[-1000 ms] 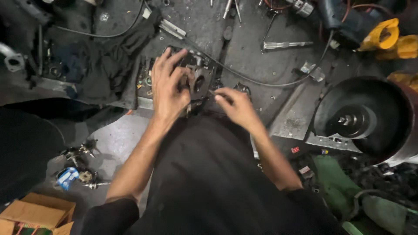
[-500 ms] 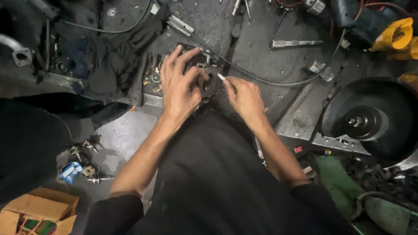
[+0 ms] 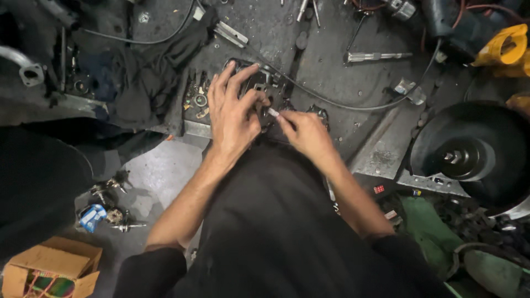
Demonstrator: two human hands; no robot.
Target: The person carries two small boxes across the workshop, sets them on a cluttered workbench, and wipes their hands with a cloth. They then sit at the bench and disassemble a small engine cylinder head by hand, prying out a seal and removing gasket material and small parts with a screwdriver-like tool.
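Observation:
A dark metal mechanical part (image 3: pixel 264 83) lies on the grimy floor in front of my knees. My left hand (image 3: pixel 232 110) is spread over it, fingers pressing down on its top. Just to the right, my right hand (image 3: pixel 305 132) pinches a small light-coloured piece (image 3: pixel 273 112) and holds its tip against the part between my two hands. Most of the part is hidden under my left hand. A thin black cable (image 3: pixel 331 102) runs from the part off to the upper right.
A black cloth (image 3: pixel 149 77) lies left of the part. A large dark wheel-like disc (image 3: pixel 469 154) sits at right, a yellow power tool (image 3: pixel 505 47) at top right. Spark plugs (image 3: pixel 113 207) and a cardboard box (image 3: pixel 52 270) lie lower left. Loose tools are scattered along the top.
My right hand has shifted left and closer to my left hand, bringing the small piece against the part. My left hand stays pressed on the part.

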